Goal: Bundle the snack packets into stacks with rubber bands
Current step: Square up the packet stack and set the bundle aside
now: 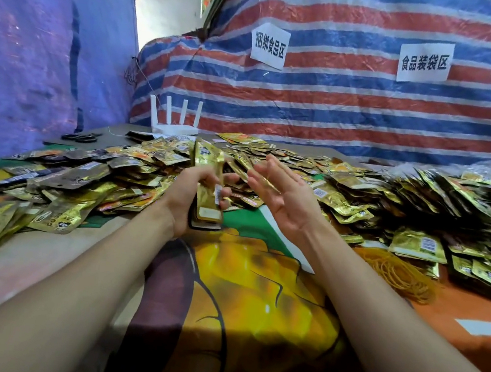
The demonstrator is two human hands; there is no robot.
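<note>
The stack of packets (209, 181) is in the air above the middle of the table, turned on its edge, with one end pointing away from the person. The left hand (189, 197) grips it near its lower end, with the fingers curled around it. Just beside it on the right, the right hand (280, 196) is apart from the stack, with straight, spread fingers and the palm facing the stack. A thin yellow rubber band (271, 184) lies across this palm; how it is hooked on the fingers cannot be told.

Loose packets (361, 195) lie in heaps across the table behind both hands and on both sides. A pile of rubber bands (398, 273) lies on the printed cloth (254, 296), right of the right forearm. At the far left edge there are scissors (82, 137) and a white router (176, 120). Behind hangs a striped tarp (342, 105) with two paper signs (269, 47).
</note>
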